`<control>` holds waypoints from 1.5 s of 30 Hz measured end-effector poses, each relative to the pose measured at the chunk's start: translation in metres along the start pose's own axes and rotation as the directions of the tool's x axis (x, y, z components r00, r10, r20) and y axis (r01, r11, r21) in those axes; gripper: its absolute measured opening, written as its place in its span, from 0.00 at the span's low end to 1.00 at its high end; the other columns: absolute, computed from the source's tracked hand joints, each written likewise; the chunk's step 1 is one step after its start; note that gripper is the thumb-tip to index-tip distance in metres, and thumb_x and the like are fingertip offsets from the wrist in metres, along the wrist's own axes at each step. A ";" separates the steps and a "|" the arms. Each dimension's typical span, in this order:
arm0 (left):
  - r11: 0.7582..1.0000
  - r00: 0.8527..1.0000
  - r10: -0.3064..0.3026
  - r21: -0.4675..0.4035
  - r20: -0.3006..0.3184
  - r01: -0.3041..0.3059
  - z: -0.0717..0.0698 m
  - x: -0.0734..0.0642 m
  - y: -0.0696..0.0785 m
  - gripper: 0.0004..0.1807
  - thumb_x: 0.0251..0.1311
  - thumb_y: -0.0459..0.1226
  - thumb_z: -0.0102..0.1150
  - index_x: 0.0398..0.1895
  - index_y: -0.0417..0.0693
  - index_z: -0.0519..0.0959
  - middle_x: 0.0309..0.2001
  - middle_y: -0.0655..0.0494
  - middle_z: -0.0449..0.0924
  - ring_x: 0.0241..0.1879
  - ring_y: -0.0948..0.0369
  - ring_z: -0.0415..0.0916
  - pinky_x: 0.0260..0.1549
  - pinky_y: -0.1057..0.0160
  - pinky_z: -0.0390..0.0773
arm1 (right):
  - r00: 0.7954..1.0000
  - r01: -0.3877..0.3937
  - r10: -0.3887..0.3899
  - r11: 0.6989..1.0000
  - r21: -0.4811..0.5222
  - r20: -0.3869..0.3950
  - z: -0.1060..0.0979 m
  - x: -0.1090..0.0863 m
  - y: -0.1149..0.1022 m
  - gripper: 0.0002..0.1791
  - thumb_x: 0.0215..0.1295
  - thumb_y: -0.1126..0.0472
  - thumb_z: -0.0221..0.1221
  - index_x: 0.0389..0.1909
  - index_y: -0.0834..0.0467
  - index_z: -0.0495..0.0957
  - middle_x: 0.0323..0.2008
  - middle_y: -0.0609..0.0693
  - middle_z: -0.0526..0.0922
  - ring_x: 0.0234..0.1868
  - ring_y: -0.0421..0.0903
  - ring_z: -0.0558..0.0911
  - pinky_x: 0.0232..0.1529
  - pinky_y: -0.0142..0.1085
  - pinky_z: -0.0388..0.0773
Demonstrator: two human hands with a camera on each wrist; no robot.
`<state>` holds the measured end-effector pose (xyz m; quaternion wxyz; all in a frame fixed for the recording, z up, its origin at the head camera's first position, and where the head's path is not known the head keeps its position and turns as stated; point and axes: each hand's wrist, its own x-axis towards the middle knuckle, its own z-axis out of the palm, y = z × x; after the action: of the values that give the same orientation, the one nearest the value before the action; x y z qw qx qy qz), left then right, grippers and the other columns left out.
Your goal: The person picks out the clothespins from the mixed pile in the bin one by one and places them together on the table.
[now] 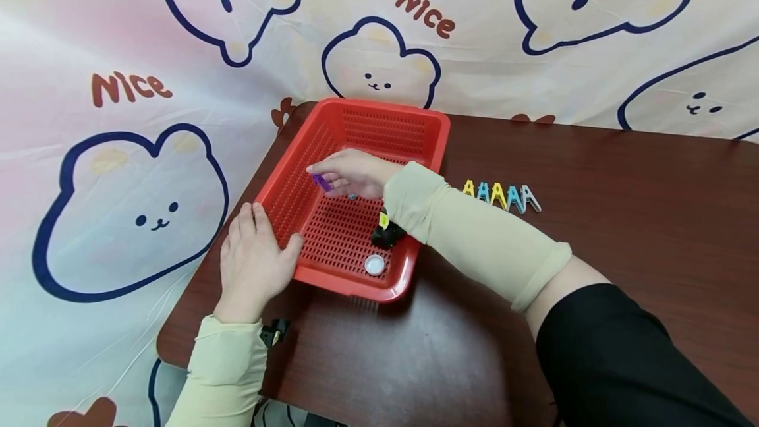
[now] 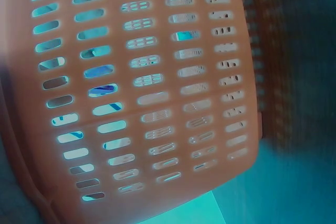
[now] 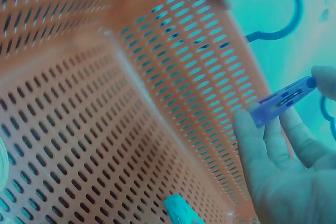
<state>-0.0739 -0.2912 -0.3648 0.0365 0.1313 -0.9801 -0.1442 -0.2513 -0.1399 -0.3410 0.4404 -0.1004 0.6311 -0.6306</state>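
Observation:
My right hand [image 1: 356, 173] is over the red perforated basket [image 1: 431, 143], pinching a purple clothespin [image 3: 283, 100] between thumb and fingers. In the head view, that clothespin shows partly beneath the fingertips. My left hand [image 1: 255, 259] holds the basket's near left corner, thumb over the rim and fingers along the outer side. On the basket floor lies a light blue clothespin [image 3: 181, 211], mostly hidden by the right hand in the head view. A white round cap [image 1: 375, 264] lies near the basket's front wall. The left wrist view shows only the slotted outer wall [image 2: 136, 98].
To the right of the basket, a row of yellow, blue and pale clothespins [image 1: 498, 196] stands on the dark brown table [image 1: 622, 216], partly behind the right sleeve [image 1: 474, 236]. A printed cloth [image 1: 486, 78] hangs along the table's back and left side.

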 end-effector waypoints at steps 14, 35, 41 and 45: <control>1.000 1.000 -0.003 -0.007 0.011 0.003 0.000 0.000 0.001 0.49 0.69 0.50 0.54 0.77 0.22 0.48 0.75 0.22 0.47 0.73 0.28 0.47 0.67 0.27 0.52 | 0.993 0.052 -0.078 0.961 0.270 0.088 -0.033 -0.046 0.000 0.10 0.81 0.61 0.51 0.49 0.62 0.78 0.47 0.59 0.81 0.46 0.51 0.81 0.68 0.50 0.70; 1.000 1.000 -0.009 -0.010 0.026 0.009 -0.001 -0.001 0.004 0.49 0.69 0.49 0.54 0.77 0.22 0.46 0.75 0.21 0.46 0.72 0.28 0.46 0.66 0.25 0.52 | 0.993 0.108 -0.121 0.928 0.357 0.015 -0.077 -0.075 0.008 0.15 0.84 0.55 0.47 0.52 0.59 0.79 0.52 0.57 0.78 0.48 0.55 0.82 0.55 0.44 0.82; 1.000 1.000 -0.010 -0.001 0.026 0.010 -0.001 -0.002 0.005 0.48 0.70 0.49 0.54 0.77 0.22 0.47 0.75 0.21 0.46 0.73 0.28 0.46 0.66 0.25 0.53 | 0.984 0.167 -0.181 0.892 0.421 -0.007 -0.093 -0.084 0.009 0.17 0.82 0.57 0.50 0.43 0.61 0.85 0.49 0.59 0.82 0.49 0.54 0.84 0.58 0.44 0.79; 1.000 1.000 -0.010 0.000 0.023 0.010 -0.001 -0.002 0.005 0.48 0.70 0.49 0.53 0.77 0.22 0.46 0.75 0.21 0.46 0.73 0.28 0.46 0.65 0.25 0.53 | 0.977 0.187 -0.215 0.845 0.500 -0.001 -0.105 -0.091 0.010 0.14 0.81 0.63 0.50 0.46 0.64 0.84 0.52 0.62 0.82 0.51 0.56 0.85 0.63 0.48 0.73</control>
<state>-0.0733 -0.2863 -0.3626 0.0247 0.1345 -0.9798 -0.1457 -0.2651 -0.0017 -0.3302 0.4000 -0.0665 0.4209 -0.8114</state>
